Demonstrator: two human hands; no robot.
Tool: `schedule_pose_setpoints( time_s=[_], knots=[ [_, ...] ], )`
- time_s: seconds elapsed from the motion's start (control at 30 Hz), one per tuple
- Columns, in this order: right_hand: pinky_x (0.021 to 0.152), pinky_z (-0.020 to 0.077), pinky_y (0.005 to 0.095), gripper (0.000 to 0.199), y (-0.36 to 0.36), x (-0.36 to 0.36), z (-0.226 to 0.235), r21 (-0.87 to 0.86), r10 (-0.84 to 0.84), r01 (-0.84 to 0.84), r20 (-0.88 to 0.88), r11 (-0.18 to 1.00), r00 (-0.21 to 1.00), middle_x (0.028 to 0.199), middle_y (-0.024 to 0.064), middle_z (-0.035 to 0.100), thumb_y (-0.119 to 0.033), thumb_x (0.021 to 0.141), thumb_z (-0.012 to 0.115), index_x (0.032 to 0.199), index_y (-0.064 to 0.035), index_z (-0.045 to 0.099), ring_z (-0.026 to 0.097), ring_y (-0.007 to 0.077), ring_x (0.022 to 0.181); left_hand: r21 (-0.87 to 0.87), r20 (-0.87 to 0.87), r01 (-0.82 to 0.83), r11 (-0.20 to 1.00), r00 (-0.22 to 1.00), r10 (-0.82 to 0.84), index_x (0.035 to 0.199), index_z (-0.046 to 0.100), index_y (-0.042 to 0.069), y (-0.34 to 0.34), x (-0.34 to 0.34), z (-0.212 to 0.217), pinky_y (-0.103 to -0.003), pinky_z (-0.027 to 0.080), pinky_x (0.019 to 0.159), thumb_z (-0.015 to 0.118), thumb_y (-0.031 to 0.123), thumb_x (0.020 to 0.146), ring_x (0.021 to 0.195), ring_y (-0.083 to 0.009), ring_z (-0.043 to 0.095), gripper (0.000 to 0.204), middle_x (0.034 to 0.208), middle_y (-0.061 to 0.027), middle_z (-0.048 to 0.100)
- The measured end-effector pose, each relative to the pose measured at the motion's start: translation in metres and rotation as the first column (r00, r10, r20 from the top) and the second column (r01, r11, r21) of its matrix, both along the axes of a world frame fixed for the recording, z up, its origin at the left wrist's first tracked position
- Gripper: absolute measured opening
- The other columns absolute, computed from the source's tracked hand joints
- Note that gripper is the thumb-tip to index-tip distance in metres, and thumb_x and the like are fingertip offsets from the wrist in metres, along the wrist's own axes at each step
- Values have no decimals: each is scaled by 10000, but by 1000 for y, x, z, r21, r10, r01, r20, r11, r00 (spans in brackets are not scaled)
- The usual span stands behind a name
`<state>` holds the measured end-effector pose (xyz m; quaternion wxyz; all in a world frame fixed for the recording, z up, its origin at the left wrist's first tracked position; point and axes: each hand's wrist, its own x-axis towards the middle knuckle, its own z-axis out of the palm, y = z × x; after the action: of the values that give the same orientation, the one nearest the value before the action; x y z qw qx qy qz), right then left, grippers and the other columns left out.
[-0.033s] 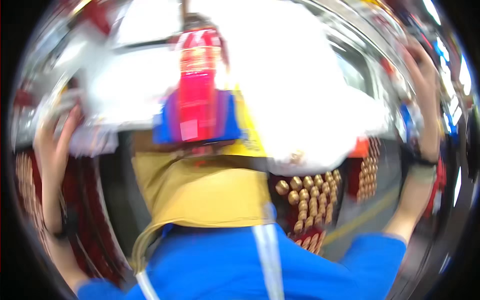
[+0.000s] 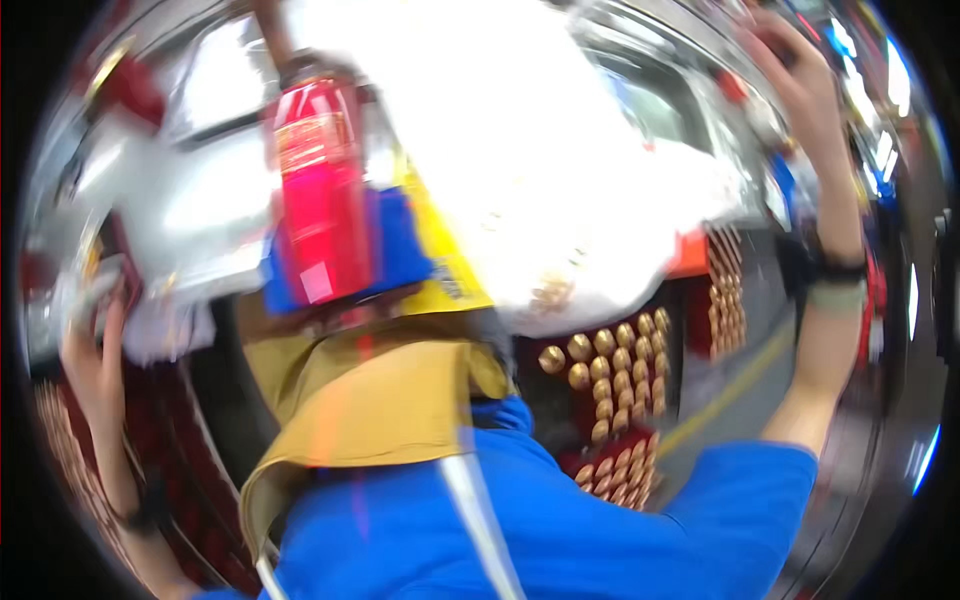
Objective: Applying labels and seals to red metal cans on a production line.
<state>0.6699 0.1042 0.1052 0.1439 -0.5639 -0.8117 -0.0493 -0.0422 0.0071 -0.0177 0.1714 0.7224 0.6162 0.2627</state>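
Motion blurs much of the head view. At the far left my raised left hand (image 2: 95,370) has its fingers next to a dark reddish thing and something pale; whether it holds either is too smeared to make out. My right hand (image 2: 795,75) is raised at the upper right, its fingers bent beside a blurred metal edge, and what they touch is unclear. Between the hands, well apart from both, lies a glossy red bottle-shaped thing (image 2: 320,190) with a dark top. A blue block-like thing (image 2: 400,235) and a yellow strip (image 2: 445,245) show beside it.
A glaring white, sheet-like mass (image 2: 520,130) fills the upper middle. Below it stand dark red panels (image 2: 625,445) with rows of gold studs. A mustard apron (image 2: 380,410) covers my front. Pale metal surfaces (image 2: 215,205) lie at the upper left, and a floor with a yellow line (image 2: 730,395) at the right.
The whole view has shifted and tilted, so the red thing and the apron sit further left. My right hand appears higher and further left, my left hand slightly lower.
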Motion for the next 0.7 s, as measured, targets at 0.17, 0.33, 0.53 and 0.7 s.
schedule_pose_setpoints(
  time_s=[0.17,0.33,0.53,0.7],
  knots=[
    [576,526,304,205,-28,-100,16,-113,-379,362,-224,925,898,795,62,712,-174,942,689,1058,-6,707,635,129,581,-151,200,-207,967,951,235,1332,607,-71,51,-109,-50,-352,438,1111,523,62,1064,1230,-209,609,310,1318,-148,652],
    [781,559,368,239,-90,50,9,137,-317,301,118,944,941,880,131,746,-203,892,721,1046,-20,719,706,248,780,80,120,9,997,993,-19,1110,724,-40,25,9,-43,-345,575,820,599,88,1009,927,-243,697,205,1084,-161,731],
    [741,535,340,207,-101,142,25,18,-421,429,234,903,877,891,114,739,-163,889,722,1048,-31,720,686,220,772,-39,237,-78,996,968,85,1361,612,-21,60,46,-38,-324,446,1085,506,163,1089,1203,-169,606,345,1276,-97,666],
    [708,515,318,187,-79,147,18,-23,-338,365,327,931,883,900,99,733,-130,887,724,1050,-39,721,669,196,765,-16,175,-10,1000,984,12,1297,619,-51,66,72,-30,-333,485,1050,530,90,1070,1167,-185,628,282,1252,-134,669]
  ],
)
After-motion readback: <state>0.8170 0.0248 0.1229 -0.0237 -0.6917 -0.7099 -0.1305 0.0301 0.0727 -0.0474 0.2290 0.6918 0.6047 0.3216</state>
